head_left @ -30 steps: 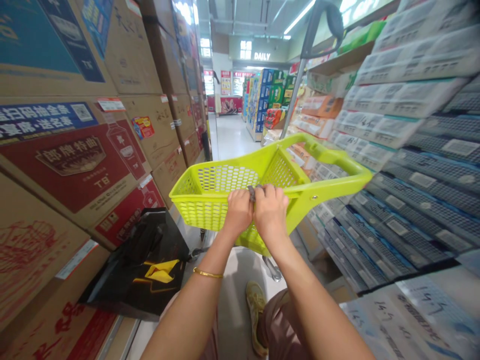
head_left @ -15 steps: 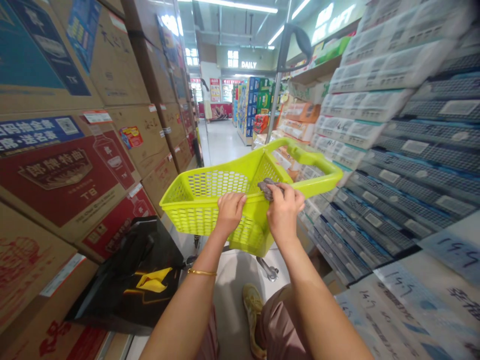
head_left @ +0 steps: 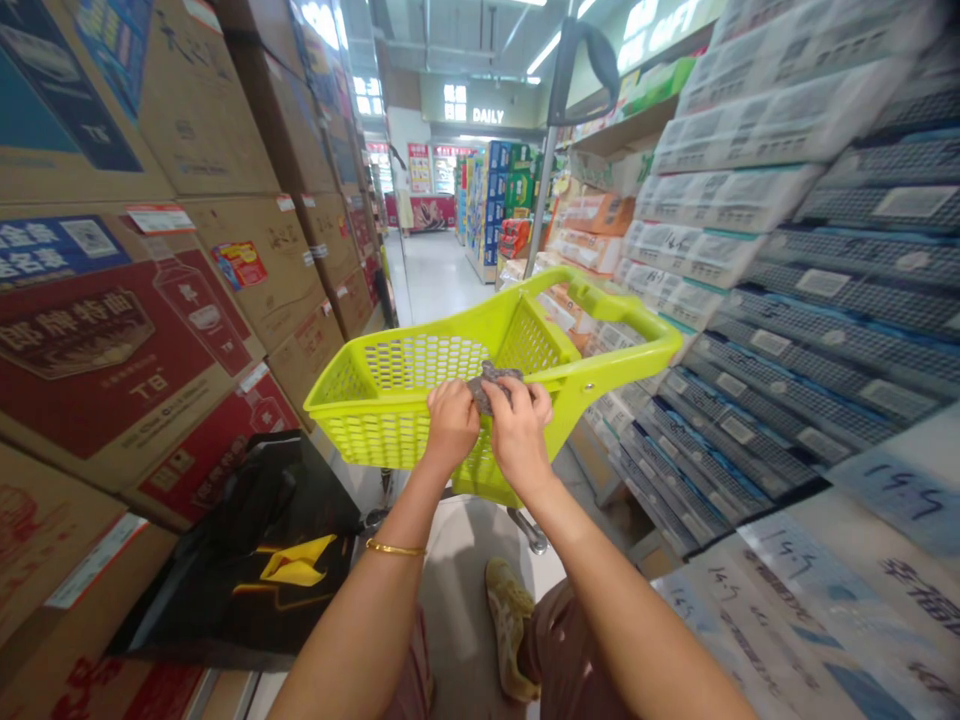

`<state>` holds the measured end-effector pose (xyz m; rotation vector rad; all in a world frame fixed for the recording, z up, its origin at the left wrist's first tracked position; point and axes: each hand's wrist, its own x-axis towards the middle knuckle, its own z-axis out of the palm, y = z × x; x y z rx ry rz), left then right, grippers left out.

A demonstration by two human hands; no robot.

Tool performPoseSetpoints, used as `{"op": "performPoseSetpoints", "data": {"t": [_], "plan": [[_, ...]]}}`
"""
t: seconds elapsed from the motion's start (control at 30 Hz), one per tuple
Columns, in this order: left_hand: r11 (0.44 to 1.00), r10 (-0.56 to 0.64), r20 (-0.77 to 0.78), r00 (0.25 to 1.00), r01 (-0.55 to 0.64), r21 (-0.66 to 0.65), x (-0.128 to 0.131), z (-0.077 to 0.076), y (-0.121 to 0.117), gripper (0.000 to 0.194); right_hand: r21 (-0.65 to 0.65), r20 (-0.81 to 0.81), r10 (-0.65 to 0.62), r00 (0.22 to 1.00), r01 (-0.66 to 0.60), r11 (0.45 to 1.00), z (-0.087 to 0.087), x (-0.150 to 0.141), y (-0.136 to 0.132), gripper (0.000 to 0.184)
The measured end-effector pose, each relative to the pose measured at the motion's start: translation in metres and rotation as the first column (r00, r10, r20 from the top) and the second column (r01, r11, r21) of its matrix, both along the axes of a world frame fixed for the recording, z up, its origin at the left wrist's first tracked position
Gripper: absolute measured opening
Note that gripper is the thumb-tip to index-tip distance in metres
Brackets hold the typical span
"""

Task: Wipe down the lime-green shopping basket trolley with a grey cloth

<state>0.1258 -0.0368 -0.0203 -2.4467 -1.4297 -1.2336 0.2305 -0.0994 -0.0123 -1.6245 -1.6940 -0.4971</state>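
A lime green plastic shopping basket [head_left: 390, 400] on wheels stands in the aisle before me, its handle [head_left: 637, 330] reaching to the right. My left hand [head_left: 450, 425] is closed on the basket's near rim. Beside it, my right hand [head_left: 519, 430] is closed on a small grey cloth [head_left: 487, 385] that lies bunched on the same rim. The two hands nearly touch. A gold bangle sits on my left wrist.
Stacked cardboard cartons [head_left: 150, 330] wall the left side, with a black and yellow bag [head_left: 255, 560] leaning at their foot. Shelves of packaged goods [head_left: 787, 300] fill the right. A pole with a black hook [head_left: 559, 90] rises behind the basket. The aisle floor [head_left: 435, 280] runs ahead.
My right hand with the cloth has moved left along the rim, back beside my left hand. The view has shifted slightly.
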Motion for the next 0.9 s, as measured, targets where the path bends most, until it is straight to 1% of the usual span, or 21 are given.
{"op": "performPoseSetpoints", "data": {"t": [0.07,0.17,0.2,0.27,0.33,0.4,0.47,0.57,0.7,0.77,0.83,0.9], "plan": [[1.000,-0.006,0.017,1.000,0.006,0.002,-0.001,-0.001,0.001,0.021,-0.009,0.025,-0.010,1.000,0.010,1.000,-0.002,-0.004,0.000,0.040],[1.000,-0.023,0.024,0.999,0.023,-0.002,-0.004,-0.002,0.002,0.019,0.024,0.069,-0.022,0.997,0.020,1.000,-0.001,-0.001,0.000,0.039],[1.000,-0.027,0.022,0.999,0.027,-0.004,-0.004,-0.002,0.002,0.019,0.043,0.091,-0.006,0.996,0.002,0.999,-0.001,0.002,0.001,0.038],[1.000,-0.030,0.018,0.999,0.030,-0.006,-0.006,-0.002,0.003,0.020,0.070,0.150,0.065,0.987,-0.076,0.995,0.001,0.007,0.004,0.036],[1.000,-0.024,0.010,1.000,0.024,-0.003,-0.007,-0.002,0.003,0.021,0.068,0.207,0.146,0.967,-0.163,0.984,0.002,0.011,0.008,0.034],[1.000,-0.028,0.002,1.000,0.028,0.003,-0.008,-0.001,0.002,0.023,0.050,0.239,0.179,0.954,-0.196,0.979,0.004,0.015,0.009,0.032],[0.999,-0.053,-0.002,0.999,0.053,0.005,-0.009,0.001,0.001,0.025,0.050,0.258,0.151,0.954,-0.170,0.984,0.007,0.020,0.006,0.031],[0.996,-0.083,0.006,0.997,0.083,-0.009,-0.010,0.003,0.001,0.030,0.131,0.278,0.047,0.959,-0.086,0.988,0.013,0.039,-0.004,0.030],[0.997,-0.072,0.004,0.997,0.072,-0.039,-0.010,0.003,0.003,0.034,0.283,0.216,-0.117,0.969,0.053,0.958,0.023,0.073,-0.017,0.030],[0.997,-0.062,-0.005,0.998,0.061,-0.050,-0.009,0.003,0.002,0.035,0.325,0.176,-0.165,0.970,0.101,0.940,0.027,0.083,-0.019,0.030],[0.998,-0.043,-0.023,0.999,0.041,-0.053,-0.008,0.005,0.000,0.034,0.321,0.189,-0.135,0.973,0.069,0.945,0.027,0.081,-0.018,0.032],[0.999,-0.019,-0.046,0.999,0.017,-0.030,-0.007,0.007,-0.004,0.033,0.275,0.233,-0.045,0.971,-0.021,0.961,0.022,0.069,-0.014,0.036]]}}
